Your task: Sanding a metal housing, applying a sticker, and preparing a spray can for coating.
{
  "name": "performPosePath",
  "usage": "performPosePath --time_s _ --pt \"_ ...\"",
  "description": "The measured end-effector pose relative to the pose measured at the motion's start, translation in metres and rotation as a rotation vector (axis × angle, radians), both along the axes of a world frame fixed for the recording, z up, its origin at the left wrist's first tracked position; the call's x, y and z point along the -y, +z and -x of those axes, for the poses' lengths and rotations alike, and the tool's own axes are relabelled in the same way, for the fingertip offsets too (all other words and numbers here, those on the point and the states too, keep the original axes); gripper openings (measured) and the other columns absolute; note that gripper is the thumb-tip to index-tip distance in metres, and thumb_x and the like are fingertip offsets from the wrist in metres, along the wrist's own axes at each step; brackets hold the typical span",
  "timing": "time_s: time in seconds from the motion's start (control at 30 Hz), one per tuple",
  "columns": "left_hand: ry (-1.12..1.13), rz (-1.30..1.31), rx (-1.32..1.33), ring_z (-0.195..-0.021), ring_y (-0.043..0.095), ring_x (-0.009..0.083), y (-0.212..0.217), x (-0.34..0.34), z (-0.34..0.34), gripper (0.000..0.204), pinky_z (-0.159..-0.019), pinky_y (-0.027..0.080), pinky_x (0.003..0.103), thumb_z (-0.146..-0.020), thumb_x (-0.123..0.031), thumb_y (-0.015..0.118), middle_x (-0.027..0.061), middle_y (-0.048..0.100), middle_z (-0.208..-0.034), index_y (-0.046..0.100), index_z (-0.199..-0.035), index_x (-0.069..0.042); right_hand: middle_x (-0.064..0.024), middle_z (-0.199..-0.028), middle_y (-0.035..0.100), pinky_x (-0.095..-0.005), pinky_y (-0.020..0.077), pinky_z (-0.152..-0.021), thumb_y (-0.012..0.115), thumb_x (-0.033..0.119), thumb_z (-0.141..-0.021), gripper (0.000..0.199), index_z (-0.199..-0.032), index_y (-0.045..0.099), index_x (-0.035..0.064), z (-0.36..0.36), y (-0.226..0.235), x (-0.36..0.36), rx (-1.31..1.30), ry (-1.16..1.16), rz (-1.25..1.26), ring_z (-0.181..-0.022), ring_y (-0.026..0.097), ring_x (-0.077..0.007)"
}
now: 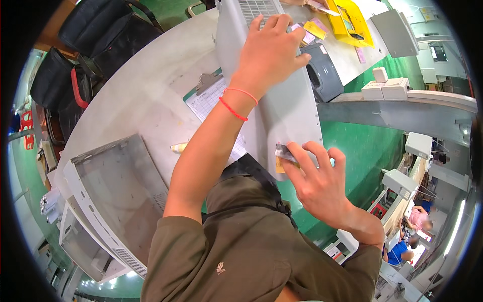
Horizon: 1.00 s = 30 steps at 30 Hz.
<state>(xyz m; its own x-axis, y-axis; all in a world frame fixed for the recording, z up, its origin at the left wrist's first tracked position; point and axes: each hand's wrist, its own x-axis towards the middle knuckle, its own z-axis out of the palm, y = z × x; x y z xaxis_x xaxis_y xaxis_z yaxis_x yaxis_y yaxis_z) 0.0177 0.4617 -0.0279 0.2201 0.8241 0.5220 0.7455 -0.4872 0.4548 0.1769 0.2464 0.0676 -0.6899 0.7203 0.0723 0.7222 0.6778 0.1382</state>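
A long light grey metal casing [290, 118] with a slotted vent at its far end stands on the white table. Across its top, by the vent, my left hand [271, 53] rests with fingers spread and slightly bent. At the near right corner of the casing, my right hand [319, 183] pinches a small dark flat piece [285, 151], its exact kind unclear. A yellow label [279, 165] shows right below that piece, against the casing; my fingers partly cover it. Under my left forearm lies a clipboard [207, 84] with a printed sheet.
Open grey metal housings [121, 176] stand at the left. A dark grey device [324, 73] sits right of the casing. Farther back are a yellow bin [352, 25] and small yellow and pink papers [315, 29]. Black chairs [105, 35] stand far left; other people [417, 219] work far right.
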Motion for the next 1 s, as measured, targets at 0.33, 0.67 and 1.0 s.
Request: performPosePath --time_s 0.33,0.67,1.0 --pt "-0.005 0.018 -0.001 -0.143 0.060 0.0290 0.003 0.002 -0.001 0.042 -0.131 0.035 0.053 -0.096 -0.044 0.081 0.0078 0.067 -0.144 0.078 -0.126 -0.015 -0.0026 -0.135 0.068 -0.0453 0.0399 -0.096 0.075 0.015 -0.086 0.027 -0.111 0.083 0.0110 0.002 -0.003 -0.006 -0.043 -0.026 0.006 -0.115 0.062 -0.0247" --pt "0.002 0.011 -0.012 -0.143 0.060 0.0288 0.004 0.000 0.001 0.042 -0.131 0.035 0.054 -0.097 -0.044 0.080 0.0085 0.067 -0.145 0.078 -0.127 -0.015 -0.0023 -0.134 0.068 -0.0448 0.0404 -0.097 0.074 0.013 -0.084 0.033 -0.115 0.084 0.0113 0.007 -0.007 -0.013 -0.068 -0.045 -0.010 -0.117 0.061 -0.0246" --pt "-0.011 0.026 -0.013 -0.142 0.060 0.0284 0.005 0.001 0.003 0.043 -0.131 0.035 0.056 -0.097 -0.045 0.080 0.0077 0.067 -0.144 0.078 -0.128 -0.015 -0.0034 -0.133 0.067 -0.0472 0.0408 -0.097 0.074 0.009 -0.082 0.033 -0.114 0.084 0.0105 0.009 -0.005 -0.009 -0.102 -0.063 0.042 -0.117 0.060 -0.0263"
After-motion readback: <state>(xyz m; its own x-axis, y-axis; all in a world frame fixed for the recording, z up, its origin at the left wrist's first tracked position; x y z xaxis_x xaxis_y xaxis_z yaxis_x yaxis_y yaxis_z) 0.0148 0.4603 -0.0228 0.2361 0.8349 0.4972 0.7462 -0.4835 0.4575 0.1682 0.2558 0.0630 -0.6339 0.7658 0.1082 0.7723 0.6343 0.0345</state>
